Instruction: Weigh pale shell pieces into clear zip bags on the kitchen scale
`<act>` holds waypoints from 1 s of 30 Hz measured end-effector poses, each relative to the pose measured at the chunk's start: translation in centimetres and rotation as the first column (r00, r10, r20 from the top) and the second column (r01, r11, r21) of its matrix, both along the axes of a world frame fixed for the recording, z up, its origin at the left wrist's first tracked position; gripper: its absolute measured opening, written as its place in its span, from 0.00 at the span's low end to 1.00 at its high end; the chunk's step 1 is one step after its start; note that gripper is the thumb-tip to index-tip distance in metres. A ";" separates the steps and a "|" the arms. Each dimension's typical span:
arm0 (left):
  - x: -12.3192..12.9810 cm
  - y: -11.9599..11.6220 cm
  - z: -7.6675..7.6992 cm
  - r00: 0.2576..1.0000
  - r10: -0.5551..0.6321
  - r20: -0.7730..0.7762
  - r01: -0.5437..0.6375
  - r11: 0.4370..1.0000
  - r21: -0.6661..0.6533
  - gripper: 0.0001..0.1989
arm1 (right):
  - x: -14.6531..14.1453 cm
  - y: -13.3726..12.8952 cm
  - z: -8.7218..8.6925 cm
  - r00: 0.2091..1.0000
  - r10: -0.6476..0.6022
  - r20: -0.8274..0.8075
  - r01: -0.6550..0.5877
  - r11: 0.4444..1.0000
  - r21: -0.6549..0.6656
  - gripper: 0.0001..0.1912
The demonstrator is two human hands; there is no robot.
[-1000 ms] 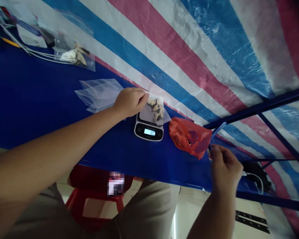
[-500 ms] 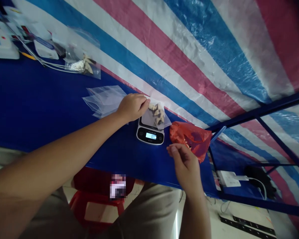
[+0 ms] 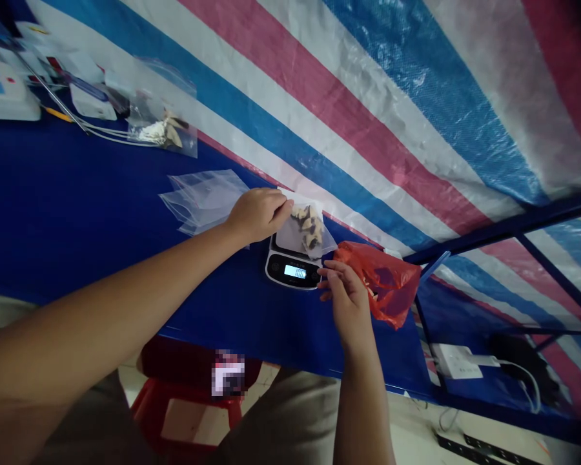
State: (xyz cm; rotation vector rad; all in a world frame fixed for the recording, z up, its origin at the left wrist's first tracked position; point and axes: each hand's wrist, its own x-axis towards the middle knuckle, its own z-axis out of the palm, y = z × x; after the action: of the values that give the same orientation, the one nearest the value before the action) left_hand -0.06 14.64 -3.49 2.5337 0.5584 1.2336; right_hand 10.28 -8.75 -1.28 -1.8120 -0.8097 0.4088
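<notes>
A small kitchen scale (image 3: 277, 274) with a lit display stands on the blue table. On its platform lies a clear plastic bag (image 3: 290, 236) holding pale, dark-edged dried slices (image 3: 312, 234). My left hand (image 3: 257, 214) is closed at the bag's upper left edge, fingertips pinched on it. By the scale's front right corner is my right hand (image 3: 347, 294), fingers loosely apart, with nothing visible in them. Just behind it sits a crumpled red plastic bag (image 3: 392, 284), its mouth towards me and a few pale pieces showing inside.
Several flat clear bags (image 3: 203, 197) lie left of the scale, partly under my left wrist. Farther left are a filled zip bag (image 3: 162, 132), cables and a white device (image 3: 7, 93). A striped tarp (image 3: 319, 116) rises behind; a white power strip (image 3: 458, 360) is at right.
My right hand has moved left from in front of the red bag to the scale's corner, and its fingers have spread. My left hand stays at the clear bag. The view has shifted slightly.
</notes>
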 end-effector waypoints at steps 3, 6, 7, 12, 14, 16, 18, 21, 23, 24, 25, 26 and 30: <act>0.0 0.2 -0.1 1.000 0.007 0.011 -0.007 0.999 -0.034 0.21 | 0.4 0.6 -0.3 0.999 -0.038 0.021 0.038 0.999 -0.003 0.19; 0.1 0.4 -0.6 0.997 0.080 0.005 -0.079 0.990 -0.120 0.23 | 0.8 1.2 -0.6 0.997 -0.076 0.031 0.076 0.997 0.000 0.20; 0.2 0.5 -0.7 0.993 0.115 -0.006 -0.114 0.980 -0.163 0.24 | 0.9 1.4 -0.6 0.996 -0.084 0.022 0.084 0.996 0.005 0.20; 0.5 0.8 -1.5 0.975 0.198 -0.102 -0.219 0.935 -0.279 0.25 | 1.5 2.5 -0.6 0.991 -0.095 -0.090 0.098 0.995 0.031 0.21; 0.5 0.8 -1.7 0.978 0.191 -0.084 -0.207 0.947 -0.247 0.24 | 1.7 3.0 -0.6 0.985 -0.097 -0.141 0.104 0.993 0.049 0.21; 0.5 0.7 -1.7 0.982 0.178 -0.068 -0.188 0.958 -0.217 0.25 | 1.9 3.6 -0.8 0.980 -0.097 -0.175 0.109 0.992 0.062 0.21; 0.5 0.5 -1.6 0.982 0.169 -0.089 -0.184 0.961 -0.207 0.25 | 2.1 4.3 -0.9 0.976 -0.109 -0.186 0.123 0.990 0.065 0.21; 0.3 0.1 -1.1 0.972 0.178 -0.154 -0.206 0.959 -0.194 0.25 | 2.4 5.4 -0.8 0.981 -0.147 -0.125 0.156 0.986 0.062 0.19; 0.1 -0.1 -0.6 0.965 0.181 -0.189 -0.216 0.958 -0.187 0.25 | 2.7 6.1 0.0 0.989 -0.143 -0.035 0.145 0.987 0.064 0.17; 0.0 -0.2 -0.4 0.963 0.180 -0.203 -0.218 0.957 -0.189 0.25 | 2.8 6.5 0.8 0.992 -0.124 0.023 0.122 0.990 0.068 0.17; -0.1 -0.2 -0.2 0.961 0.177 -0.213 -0.219 0.956 -0.194 0.25 | 3.0 6.9 1.7 0.991 -0.097 0.090 0.091 0.993 0.069 0.16; -0.2 -0.2 0.0 0.959 0.176 -0.221 -0.221 0.954 -0.202 0.25 | 3.3 7.2 2.9 0.985 -0.066 0.162 0.056 0.996 0.063 0.15; -0.5 -0.1 0.4 0.954 0.175 -0.245 -0.227 0.952 -0.207 0.26 | 4.2 8.8 8.1 0.895 0.044 0.444 -0.028 0.999 -0.041 0.12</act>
State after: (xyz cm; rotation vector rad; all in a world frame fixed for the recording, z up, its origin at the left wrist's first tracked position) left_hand -0.55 14.50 -3.06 2.4746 0.9766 0.8825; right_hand 14.51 0.02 6.83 -1.9541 -1.1570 0.0223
